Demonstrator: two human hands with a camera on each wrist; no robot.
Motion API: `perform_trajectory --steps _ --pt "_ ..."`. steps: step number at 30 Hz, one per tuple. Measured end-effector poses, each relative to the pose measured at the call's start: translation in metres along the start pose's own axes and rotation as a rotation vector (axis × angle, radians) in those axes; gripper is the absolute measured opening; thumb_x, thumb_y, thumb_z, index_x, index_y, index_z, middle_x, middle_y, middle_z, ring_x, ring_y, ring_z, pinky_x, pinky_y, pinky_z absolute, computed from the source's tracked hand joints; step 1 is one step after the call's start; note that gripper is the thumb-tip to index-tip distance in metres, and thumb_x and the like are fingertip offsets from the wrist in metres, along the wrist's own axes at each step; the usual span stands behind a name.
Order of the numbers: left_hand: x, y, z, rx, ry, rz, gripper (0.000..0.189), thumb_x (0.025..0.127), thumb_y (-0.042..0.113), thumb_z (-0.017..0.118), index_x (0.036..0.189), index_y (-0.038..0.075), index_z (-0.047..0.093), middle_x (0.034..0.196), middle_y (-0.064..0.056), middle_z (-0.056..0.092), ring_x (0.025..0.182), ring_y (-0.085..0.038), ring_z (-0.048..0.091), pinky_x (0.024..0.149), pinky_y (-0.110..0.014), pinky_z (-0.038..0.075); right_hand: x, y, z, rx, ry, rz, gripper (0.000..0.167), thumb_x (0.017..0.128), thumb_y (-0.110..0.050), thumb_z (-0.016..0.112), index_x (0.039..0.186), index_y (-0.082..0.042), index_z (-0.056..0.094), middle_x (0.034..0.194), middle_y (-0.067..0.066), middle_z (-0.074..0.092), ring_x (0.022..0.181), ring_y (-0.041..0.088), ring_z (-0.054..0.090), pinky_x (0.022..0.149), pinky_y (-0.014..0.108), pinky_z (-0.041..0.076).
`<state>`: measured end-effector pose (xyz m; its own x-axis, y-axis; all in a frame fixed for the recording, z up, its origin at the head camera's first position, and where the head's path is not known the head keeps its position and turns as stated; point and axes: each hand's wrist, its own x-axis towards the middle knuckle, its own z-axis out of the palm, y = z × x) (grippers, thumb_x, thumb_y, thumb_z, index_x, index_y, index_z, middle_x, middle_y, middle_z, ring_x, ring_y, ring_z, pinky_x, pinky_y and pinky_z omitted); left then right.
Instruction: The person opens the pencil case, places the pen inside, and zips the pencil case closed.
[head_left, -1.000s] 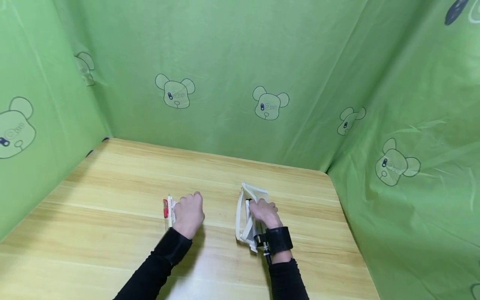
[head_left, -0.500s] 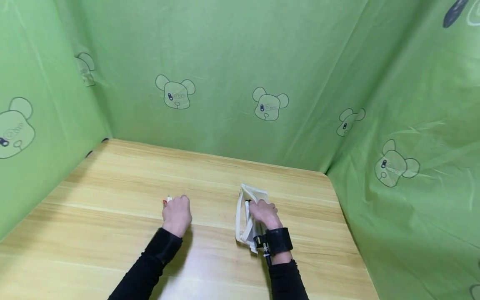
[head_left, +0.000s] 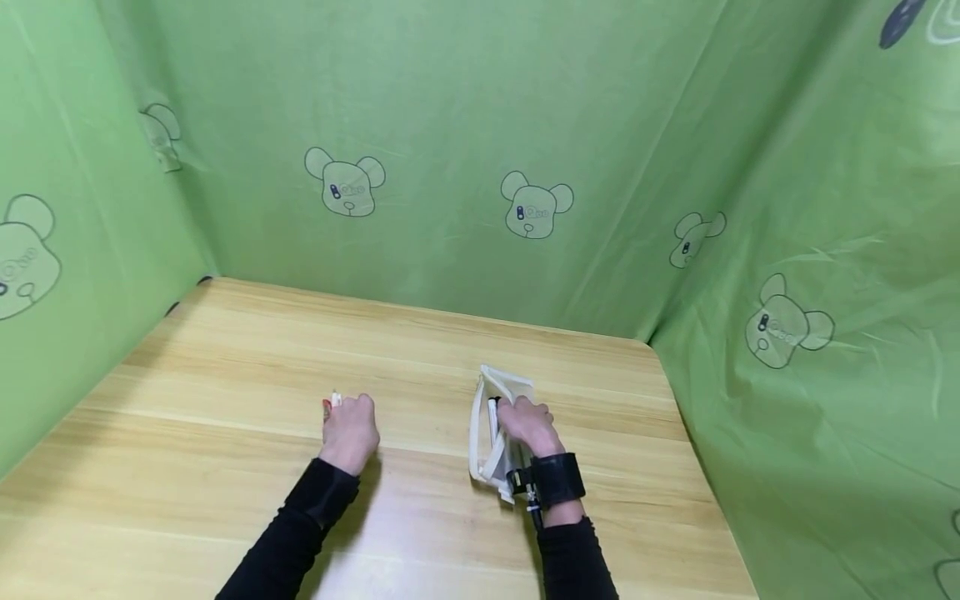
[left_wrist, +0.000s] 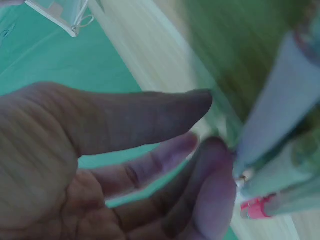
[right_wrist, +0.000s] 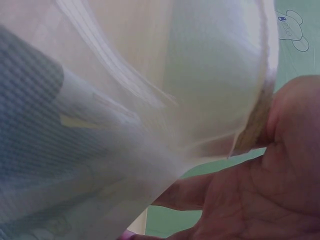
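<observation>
My right hand (head_left: 529, 423) grips the rim of a see-through pencil pouch (head_left: 480, 429) with pale edging, its mouth spread. In the right wrist view the thumb lies on the edge of the clear pouch (right_wrist: 215, 65). A white pen with a dark end (head_left: 492, 417) shows inside it. To the left, my left hand (head_left: 349, 433) hovers at several pens on the table. The left wrist view shows a white pen (left_wrist: 280, 100) and a pen with a red part (left_wrist: 256, 207) just past the fingertips, with a gap between thumb and fingers. The hand hides most of the pens.
The pale wooden table (head_left: 247, 358) runs back to a green curtain (head_left: 442, 108) printed with bear heads. More curtain (head_left: 840, 433) hangs along the right side. Black bands sit on both wrists.
My left hand has moved left over the pens and now covers most of them. The right hand and the pouch have stayed nearly still.
</observation>
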<state>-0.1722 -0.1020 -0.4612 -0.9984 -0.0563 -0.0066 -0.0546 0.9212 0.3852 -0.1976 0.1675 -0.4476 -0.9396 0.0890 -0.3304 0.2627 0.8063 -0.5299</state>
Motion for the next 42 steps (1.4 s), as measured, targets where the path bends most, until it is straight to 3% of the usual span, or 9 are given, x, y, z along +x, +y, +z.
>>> perform_trajectory --steps 5,13,18,25,33,38,42 --pt "-0.003 -0.002 -0.001 -0.030 0.043 -0.047 0.011 0.083 -0.013 0.056 0.093 -0.013 0.060 0.092 -0.036 0.065 0.081 -0.047 0.068 0.059 -0.050 0.060 0.000 0.001 0.000 0.001 -0.002 -0.005 0.064 0.100 -0.039 0.033 0.141 0.008 0.049 0.136 0.041 0.043 0.120 0.050 0.043 0.097 0.062 0.044" --pt "-0.003 -0.004 -0.003 -0.042 0.051 -0.018 0.010 0.082 -0.015 0.055 0.092 -0.015 0.059 0.089 -0.036 0.064 0.081 -0.046 0.068 0.061 -0.048 0.061 0.000 0.001 0.000 -0.007 0.003 -0.010 0.064 0.100 -0.039 0.032 0.140 0.008 0.048 0.136 0.042 0.043 0.120 0.051 0.043 0.096 0.062 0.045" --pt "-0.001 -0.005 -0.004 -0.030 0.011 0.003 0.015 0.084 -0.013 0.055 0.097 -0.013 0.061 0.089 -0.035 0.065 0.080 -0.046 0.068 0.060 -0.047 0.060 0.000 0.002 -0.001 -0.006 0.005 -0.008 0.061 0.100 -0.038 0.033 0.136 0.008 0.051 0.132 0.040 0.045 0.113 0.047 0.045 0.091 0.057 0.046" --pt "-0.004 -0.005 -0.009 -0.050 -0.120 -0.015 0.030 0.085 -0.010 0.057 0.115 -0.005 0.059 0.096 -0.031 0.066 0.079 -0.043 0.066 0.054 -0.042 0.055 0.000 0.002 -0.001 -0.003 0.009 -0.011 0.057 0.100 -0.037 0.034 0.130 0.007 0.054 0.129 0.039 0.047 0.110 0.046 0.045 0.088 0.055 0.045" --pt "-0.005 -0.001 -0.013 0.010 -0.219 0.077 0.017 0.081 -0.009 0.065 0.092 0.003 0.059 0.079 -0.016 0.064 0.074 -0.028 0.061 0.072 -0.045 0.055 0.000 0.003 -0.001 0.006 0.011 -0.021 0.059 0.099 -0.037 0.034 0.132 0.007 0.054 0.131 0.039 0.046 0.111 0.047 0.045 0.090 0.057 0.045" --pt "-0.003 -0.002 -0.012 0.019 -0.231 0.078 0.011 0.081 -0.005 0.066 0.084 0.004 0.060 0.078 -0.012 0.064 0.075 -0.026 0.061 0.070 -0.041 0.054 0.000 0.003 -0.001 0.007 0.007 -0.028 0.058 0.099 -0.037 0.034 0.131 0.007 0.054 0.131 0.038 0.047 0.111 0.046 0.044 0.090 0.056 0.044" --pt "-0.002 -0.003 -0.012 -0.037 -0.216 0.063 0.013 0.080 -0.004 0.065 0.076 0.005 0.058 0.074 -0.010 0.061 0.070 -0.023 0.058 0.063 -0.035 0.050 0.001 0.002 -0.001 0.010 0.002 -0.026 0.059 0.099 -0.037 0.034 0.133 0.007 0.053 0.131 0.038 0.046 0.112 0.047 0.044 0.091 0.056 0.044"
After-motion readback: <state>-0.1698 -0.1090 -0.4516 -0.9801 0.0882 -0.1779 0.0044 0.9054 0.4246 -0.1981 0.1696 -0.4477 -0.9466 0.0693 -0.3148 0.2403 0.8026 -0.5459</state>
